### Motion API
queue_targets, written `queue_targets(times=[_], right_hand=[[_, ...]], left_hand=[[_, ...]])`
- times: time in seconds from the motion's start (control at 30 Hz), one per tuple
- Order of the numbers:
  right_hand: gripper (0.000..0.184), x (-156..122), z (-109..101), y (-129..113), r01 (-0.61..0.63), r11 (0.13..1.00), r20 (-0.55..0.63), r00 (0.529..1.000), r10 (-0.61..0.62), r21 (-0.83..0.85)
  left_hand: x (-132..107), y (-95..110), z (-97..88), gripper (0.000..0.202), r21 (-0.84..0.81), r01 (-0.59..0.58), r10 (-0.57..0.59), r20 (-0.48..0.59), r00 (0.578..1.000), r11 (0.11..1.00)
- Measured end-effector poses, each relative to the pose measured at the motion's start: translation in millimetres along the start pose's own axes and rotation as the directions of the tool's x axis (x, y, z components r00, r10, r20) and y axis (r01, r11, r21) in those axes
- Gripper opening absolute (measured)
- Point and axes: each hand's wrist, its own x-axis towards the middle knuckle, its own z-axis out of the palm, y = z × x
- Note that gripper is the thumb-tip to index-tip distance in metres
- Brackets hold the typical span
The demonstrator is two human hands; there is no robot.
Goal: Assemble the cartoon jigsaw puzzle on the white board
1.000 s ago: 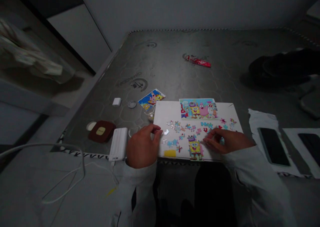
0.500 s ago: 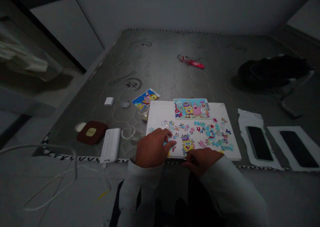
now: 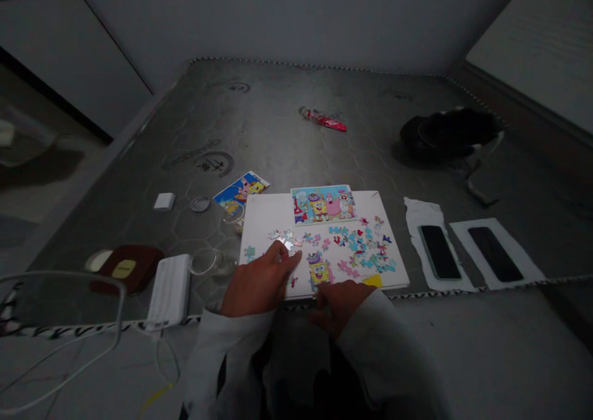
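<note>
Joined puzzle section (image 3: 319, 272) on white board (image 3: 266, 213) near front edge, picture card (image 3: 323, 205) beyond it; right hand (image 3: 340, 306) at section's lower edge, fingers curled, cannot tell if gripping; left hand (image 3: 257, 281) over board's left part, fingers bent, hold unclear; loose pieces (image 3: 361, 244) scattered right of section

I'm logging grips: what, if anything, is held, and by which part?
It cannot be told: neither the left hand nor the right hand, by the near edge of the joined pieces, shows a clear hold.
</note>
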Motion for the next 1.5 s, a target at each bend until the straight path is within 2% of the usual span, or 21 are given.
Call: queue_targets(times=[0.13,0.2,0.3,0.43,0.53,0.63,0.77,0.83,0.9,1.0,1.17,1.27,1.37,1.5], right_hand=[[0.026,-2,3,40,-0.086,0.994,-0.127,0.987,0.095,0.074],[0.022,-3,7,64,-0.144,0.984,-0.215,0.963,0.164,0.108],[0.023,-5,15,96,-0.157,0.975,-0.322,0.925,0.2,0.155],[0.023,-6,16,123,-0.173,0.97,-0.437,0.869,0.231,0.168],[0.038,0,15,121,-0.134,0.988,-0.494,0.855,0.157,0.081],[0.05,8,15,97,-0.074,0.997,-0.469,0.881,0.071,0.013],[0.06,17,17,57,-0.092,0.996,-0.4,0.912,0.088,0.007],[0.07,23,18,47,-0.093,0.996,-0.353,0.931,0.088,0.003],[0.076,28,19,49,-0.092,0.996,-0.34,0.936,0.09,0.01],[0.069,33,19,65,-0.082,0.996,-0.411,0.907,0.089,0.033],[0.044,29,14,94,0.007,0.99,-0.589,0.805,0.079,0.143],[0.019,29,12,96,0.012,0.978,-0.58,0.807,0.113,0.206],[0.022,33,12,90,-0.01,0.968,-0.547,0.824,0.15,0.251],[0.027,34,11,90,-0.025,0.952,-0.545,0.815,0.196,0.304]], left_hand=[[-1,-4,1.3,0.047,-0.013,0.03,-0.03,-0.018,0.999,0.999],[-1,-5,1.0,0.047,-0.008,0.052,-0.052,-0.026,0.998,0.999],[-2,-2,-0.9,0.045,-0.029,0.074,-0.076,-0.066,0.995,0.997],[-1,8,-2.1,0.039,-0.102,0.003,-0.015,-0.11,0.994,0.995],[3,16,-0.8,0.039,-0.127,-0.042,0.031,-0.093,0.995,0.991],[7,21,0.0,0.039,-0.107,-0.049,0.043,-0.064,0.997,0.993],[9,23,-0.2,0.038,-0.078,-0.051,0.047,-0.049,0.998,0.996],[9,23,0.5,0.038,-0.075,-0.058,0.054,-0.054,0.997,0.995],[10,23,2.0,0.037,-0.082,-0.066,0.061,-0.064,0.996,0.994],[10,23,4.4,0.038,-0.097,-0.067,0.061,-0.072,0.996,0.993],[10,24,4.0,0.039,-0.11,-0.064,0.056,-0.079,0.995,0.992],[9,26,1.4,0.039,-0.105,-0.054,0.045,-0.087,0.995,0.993],[8,27,-0.9,0.039,-0.1,-0.045,0.036,-0.087,0.996,0.994],[7,28,-2.1,0.039,-0.097,-0.024,0.014,-0.102,0.995,0.995]])
